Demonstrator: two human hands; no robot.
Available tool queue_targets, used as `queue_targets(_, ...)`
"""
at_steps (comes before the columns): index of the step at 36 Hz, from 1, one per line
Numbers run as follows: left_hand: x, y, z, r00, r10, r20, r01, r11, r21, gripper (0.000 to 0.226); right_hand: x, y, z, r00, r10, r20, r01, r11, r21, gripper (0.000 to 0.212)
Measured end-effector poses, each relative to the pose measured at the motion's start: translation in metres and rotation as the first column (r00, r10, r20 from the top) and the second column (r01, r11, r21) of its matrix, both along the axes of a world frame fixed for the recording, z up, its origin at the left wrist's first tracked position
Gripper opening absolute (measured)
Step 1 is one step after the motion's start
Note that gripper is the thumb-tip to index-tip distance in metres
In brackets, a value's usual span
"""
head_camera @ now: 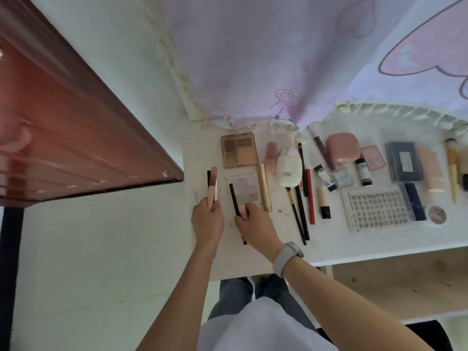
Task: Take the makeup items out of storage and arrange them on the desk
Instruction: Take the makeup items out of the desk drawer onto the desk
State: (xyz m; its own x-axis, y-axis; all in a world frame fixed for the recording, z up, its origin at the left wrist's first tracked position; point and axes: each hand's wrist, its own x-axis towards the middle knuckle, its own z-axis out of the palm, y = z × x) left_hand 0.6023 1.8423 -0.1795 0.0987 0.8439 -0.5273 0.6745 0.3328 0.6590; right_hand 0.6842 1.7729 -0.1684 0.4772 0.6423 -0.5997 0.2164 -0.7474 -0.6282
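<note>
Makeup items lie spread across the white counter (354,239): brown palette (239,149) at the back left, pale palette (247,188) just in front of it, pink compact (342,147), lash tray (374,209), red pencil (310,196) farther right. Left hand (207,219) grip curls round a few slim sticks (212,186), held upright off the counter. Right hand (253,224) grip pinches a black pencil (234,202) and a small pink item, at the pale palette's near edge. Grey watch (287,258) on the right wrist.
</note>
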Motion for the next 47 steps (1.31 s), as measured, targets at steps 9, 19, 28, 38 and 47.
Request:
queue_targets(9,0.014,0.019,0.001,0.994,-0.109,-0.008,0.11,0.992,0.058,0.022,0.0,0.017,-0.004,0.996,0.0,0.09,-0.001,1.0,0.011,0.03)
queue_targets(19,0.01,0.022,0.001,0.984,-0.173,-0.043,0.177,0.979,0.098,0.02,0.005,0.008,-0.005,0.985,0.004,0.173,-0.008,1.0,0.02,0.035)
queue_targets(28,-0.008,-0.001,-0.002,0.982,-0.156,-0.103,0.171,0.972,0.159,0.032,0.004,0.004,-0.003,0.983,0.04,0.179,-0.053,0.996,0.069,0.031)
queue_targets(38,-0.02,0.005,-0.007,0.944,-0.316,-0.096,0.329,0.924,0.195,0.042,0.003,-0.004,-0.004,0.996,0.051,0.067,-0.062,0.985,0.162,0.013)
queue_targets(47,-0.026,0.005,-0.005,0.935,-0.355,-0.028,0.351,0.906,0.235,0.043,-0.004,-0.009,-0.009,0.985,0.138,0.1,-0.157,0.963,0.218,0.037)
